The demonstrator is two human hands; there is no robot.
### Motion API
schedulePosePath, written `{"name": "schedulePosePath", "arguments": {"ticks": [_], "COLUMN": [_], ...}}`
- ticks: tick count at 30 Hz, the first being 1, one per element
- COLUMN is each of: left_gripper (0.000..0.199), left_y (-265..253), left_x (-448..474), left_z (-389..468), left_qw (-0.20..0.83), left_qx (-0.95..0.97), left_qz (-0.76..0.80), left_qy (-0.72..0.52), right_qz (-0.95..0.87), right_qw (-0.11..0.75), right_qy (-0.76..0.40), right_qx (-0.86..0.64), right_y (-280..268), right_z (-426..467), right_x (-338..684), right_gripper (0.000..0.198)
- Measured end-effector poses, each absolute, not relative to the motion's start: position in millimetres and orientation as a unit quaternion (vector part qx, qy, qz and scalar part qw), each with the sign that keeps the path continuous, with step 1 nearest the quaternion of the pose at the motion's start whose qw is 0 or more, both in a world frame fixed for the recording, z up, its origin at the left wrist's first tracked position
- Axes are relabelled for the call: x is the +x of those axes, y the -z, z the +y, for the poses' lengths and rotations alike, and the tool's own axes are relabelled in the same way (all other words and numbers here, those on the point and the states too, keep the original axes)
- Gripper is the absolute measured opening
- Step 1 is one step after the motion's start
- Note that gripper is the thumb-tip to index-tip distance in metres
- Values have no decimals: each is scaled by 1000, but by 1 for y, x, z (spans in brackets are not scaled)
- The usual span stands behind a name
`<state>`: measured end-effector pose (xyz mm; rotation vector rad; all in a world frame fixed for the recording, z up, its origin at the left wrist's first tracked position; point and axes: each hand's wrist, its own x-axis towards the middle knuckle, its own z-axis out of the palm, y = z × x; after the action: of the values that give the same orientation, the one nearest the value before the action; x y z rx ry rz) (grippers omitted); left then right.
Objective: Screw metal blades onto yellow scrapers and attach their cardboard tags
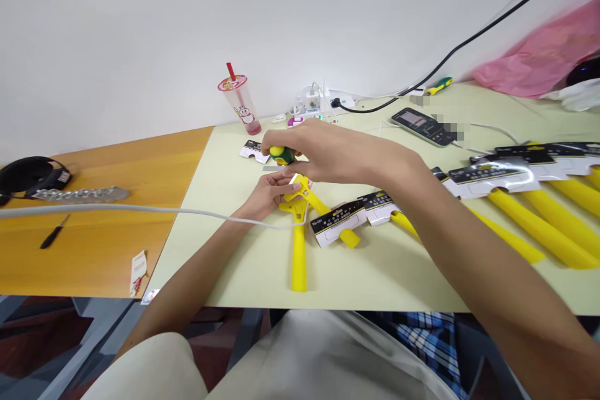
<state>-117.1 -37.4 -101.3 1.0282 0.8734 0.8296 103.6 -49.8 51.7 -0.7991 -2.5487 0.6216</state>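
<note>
My right hand (312, 147) is wrapped round the green and yellow handle of a screwdriver (281, 155), held upright; its tip is hidden behind my fingers. Below it, my left hand (269, 192) pinches the head of a yellow scraper (319, 205) whose handle slants down to the right. A second yellow scraper (299, 259) lies just under it, handle toward the front edge of the table. To the right is a black and white cardboard sleeve (338, 222) with a yellow handle end poking out. Behind my hands rests another black and white card (253, 151).
More carded yellow scrapers (544, 225) are heaped on the right. A phone (422, 126), a power strip (312, 100) and a plastic cup with a straw (242, 106) stand at the back. A white cable (225, 217) crosses in front. A small black screwdriver (52, 234) lies left.
</note>
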Motion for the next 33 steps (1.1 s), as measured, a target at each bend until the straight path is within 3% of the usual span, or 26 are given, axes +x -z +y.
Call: {"name": "schedulePosePath", "arguments": {"ticks": [12,19,26,33], "left_gripper": [36,45,40,35], "left_y": [93,86,70,32], "left_x": [-119,-119,-112,-96], "left_z": [-42,-43,-42,-25], "left_qw": [728,702,695,672], "left_qx": [470,489,480,534], "left_qz": [376,376,386,368], "left_qy": [-330,-355,-372,-357], "right_qz": [-926,-915,-927,-891], "right_qw": [165,216,196,286], "right_qy": [-211,-188,-170,-177], "right_qx": [-265,-285,-270,-306], "right_y": [-60,-69,-75,-91], "right_z": [-57,-62,-71,-90], "right_x": [115,119,126,136], "right_gripper": [16,14,19,31]}}
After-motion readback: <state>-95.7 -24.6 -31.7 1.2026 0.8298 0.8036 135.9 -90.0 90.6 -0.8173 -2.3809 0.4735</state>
